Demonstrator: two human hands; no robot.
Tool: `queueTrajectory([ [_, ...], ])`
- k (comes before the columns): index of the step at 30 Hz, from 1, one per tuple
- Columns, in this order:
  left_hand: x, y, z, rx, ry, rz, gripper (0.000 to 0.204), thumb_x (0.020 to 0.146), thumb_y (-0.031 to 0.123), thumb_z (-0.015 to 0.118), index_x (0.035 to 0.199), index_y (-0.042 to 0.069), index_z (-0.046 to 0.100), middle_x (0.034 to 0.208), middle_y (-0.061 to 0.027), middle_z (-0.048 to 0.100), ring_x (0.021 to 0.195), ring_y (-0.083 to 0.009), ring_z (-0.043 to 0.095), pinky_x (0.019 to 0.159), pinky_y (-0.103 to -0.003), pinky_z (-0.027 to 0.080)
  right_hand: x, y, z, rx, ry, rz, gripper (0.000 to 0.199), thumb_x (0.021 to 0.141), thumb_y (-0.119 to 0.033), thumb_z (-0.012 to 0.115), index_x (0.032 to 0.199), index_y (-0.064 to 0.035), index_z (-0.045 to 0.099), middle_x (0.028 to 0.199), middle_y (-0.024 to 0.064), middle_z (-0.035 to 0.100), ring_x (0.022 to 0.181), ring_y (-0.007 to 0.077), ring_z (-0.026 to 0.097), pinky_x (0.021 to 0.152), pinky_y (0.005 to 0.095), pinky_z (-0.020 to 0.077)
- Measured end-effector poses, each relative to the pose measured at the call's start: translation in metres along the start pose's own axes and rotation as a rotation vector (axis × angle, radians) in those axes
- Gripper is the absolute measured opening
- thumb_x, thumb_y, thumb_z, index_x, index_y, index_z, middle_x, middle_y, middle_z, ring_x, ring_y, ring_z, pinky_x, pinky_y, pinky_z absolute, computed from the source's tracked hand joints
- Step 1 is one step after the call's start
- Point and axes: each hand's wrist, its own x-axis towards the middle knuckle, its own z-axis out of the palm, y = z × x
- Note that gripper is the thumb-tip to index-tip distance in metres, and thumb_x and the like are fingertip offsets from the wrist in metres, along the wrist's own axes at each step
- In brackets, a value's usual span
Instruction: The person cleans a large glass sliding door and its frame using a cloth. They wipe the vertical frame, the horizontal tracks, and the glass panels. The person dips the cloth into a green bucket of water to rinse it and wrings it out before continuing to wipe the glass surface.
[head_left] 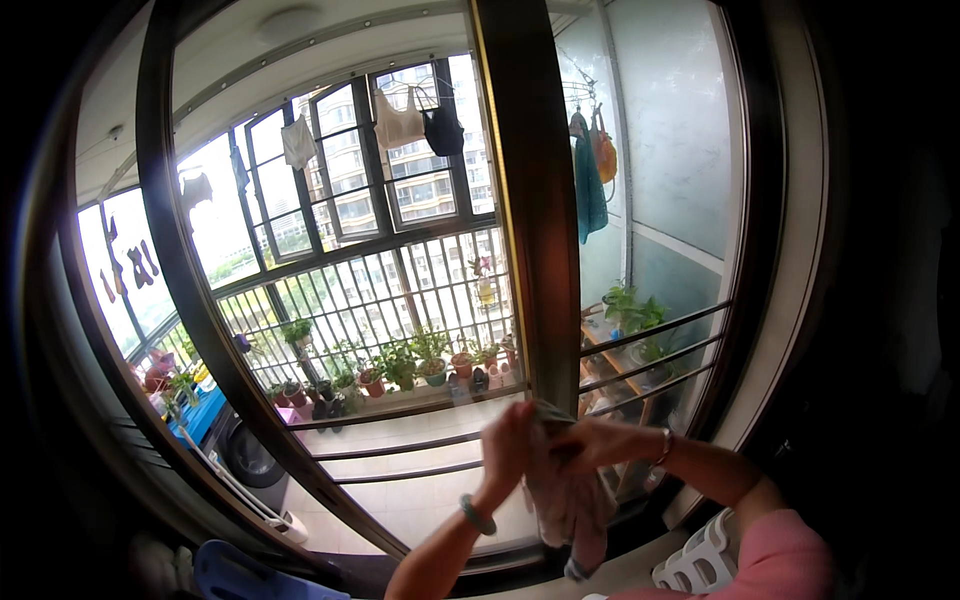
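A pale, crumpled cloth (570, 497) hangs from my two hands in front of the dark sliding-door frame. My left hand (507, 441) is closed in a fist at its top edge, with a pale green bangle (478, 514) on the wrist. Close beside it, my right hand (593, 444) grips the cloth's upper part, its fingers bent around the fabric and slightly blurred. A silver bracelet (662, 447) circles the right wrist. The cloth's lower part drops in folds; whether it is a garment or a rag I cannot make out.
A dark upright door post (540, 230) stands just ahead, and horizontal bars (650, 375) cross the opening. A white slotted plastic piece (700, 556) is at lower right, a blue plastic one (245, 575) at lower left. Beyond are potted plants (400, 365), a washing machine (250, 452) and hanging laundry (398, 122).
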Motion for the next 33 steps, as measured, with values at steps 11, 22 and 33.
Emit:
queueTrajectory([
  [11, 0.148, 0.053, -0.115, 0.031, 0.53, 0.343, 0.071, 0.092, 0.003, 0.061, 0.155, 0.009, 0.029, 0.163, -0.0141, 0.024, 0.147, -0.0302, 0.029, 0.113, -0.044, 0.038, 0.116, -0.155, -0.154, -0.555, 1.048, -0.726, 0.042, 0.084, -0.003, 0.07, 0.125, -0.0078, 0.062, 0.131, 0.0078, 0.062, 0.12, 0.0208, 0.06, 0.102, 0.0363, 0.0495],
  [22, 0.173, 0.028, -0.08, 0.51, 0.267, 0.468, 0.073, 0.095, 0.029, 0.06, 0.151, -0.006, 0.029, 0.161, -0.029, 0.015, 0.152, -0.0405, 0.011, 0.123, -0.052, 0.012, 0.099, -0.118, -0.118, -1.263, 0.913, -0.652, 0.061, 0.086, -0.026, 0.064, 0.14, -0.0003, 0.048, 0.154, 0.0154, 0.037, 0.146, 0.035, 0.032, 0.119, 0.0527, 0.0236],
  [33, 0.19, 0.024, -0.121, 0.416, 0.244, 0.782, 0.062, 0.085, -0.002, 0.06, 0.145, 0.002, 0.047, 0.159, -0.0181, 0.031, 0.15, -0.0334, 0.026, 0.122, -0.048, 0.024, 0.131, -0.099, -0.108, -1.393, 1.037, -0.468, 0.063, 0.09, -0.032, 0.056, 0.139, 0.0062, 0.048, 0.152, 0.0239, 0.038, 0.148, 0.0399, 0.027, 0.119, 0.0574, 0.0218],
])
